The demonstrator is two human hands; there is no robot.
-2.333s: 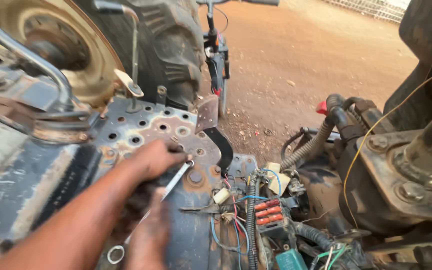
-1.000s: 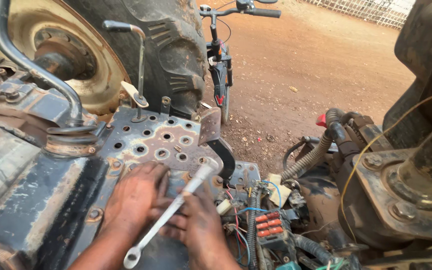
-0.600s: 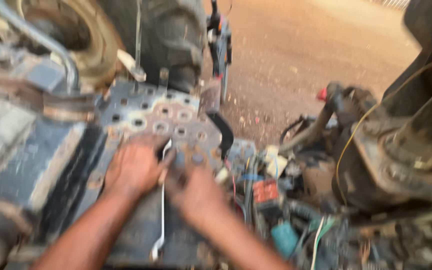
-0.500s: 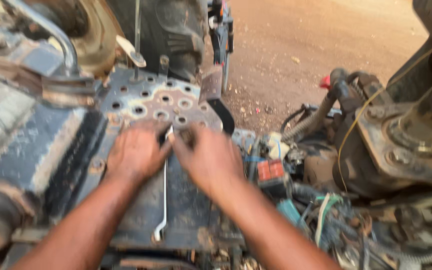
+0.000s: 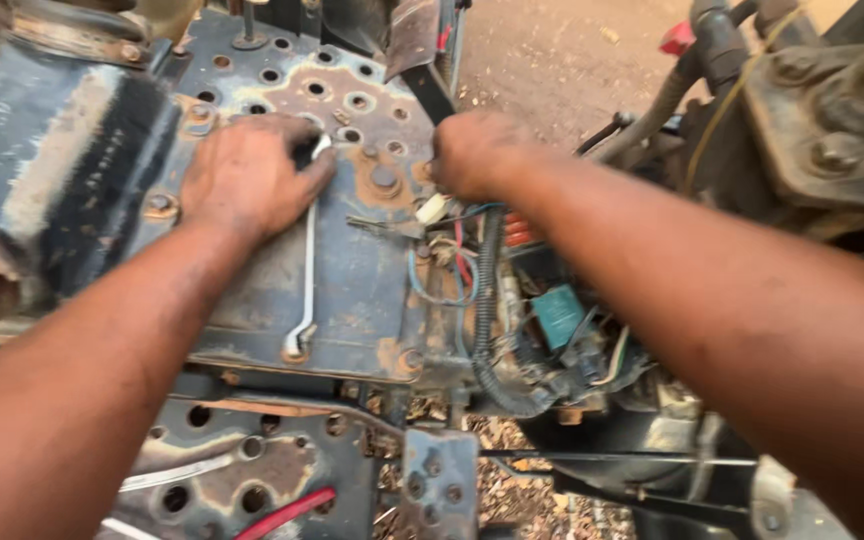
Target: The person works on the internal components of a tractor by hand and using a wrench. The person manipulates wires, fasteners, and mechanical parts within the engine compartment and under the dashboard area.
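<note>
The left hand (image 5: 252, 175) lies curled over the head of a ring spanner (image 5: 305, 260) flat on the perforated steel plate (image 5: 352, 270). The right hand (image 5: 474, 152) closes near a rusty bolt (image 5: 384, 180), which looks seated; its grip is hidden.

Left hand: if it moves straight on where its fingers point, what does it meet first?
The left hand points right, over the wrench. Probably first the rusty bolt on the plate, though depth is unclear.

— How are the arms set?
— Both stretched forward, bare and grimy.
— And the hands?
— Left hand (image 5: 252, 175) lies palm down, fingers curled; right hand (image 5: 474, 152) is bunched into a loose fist.
</note>
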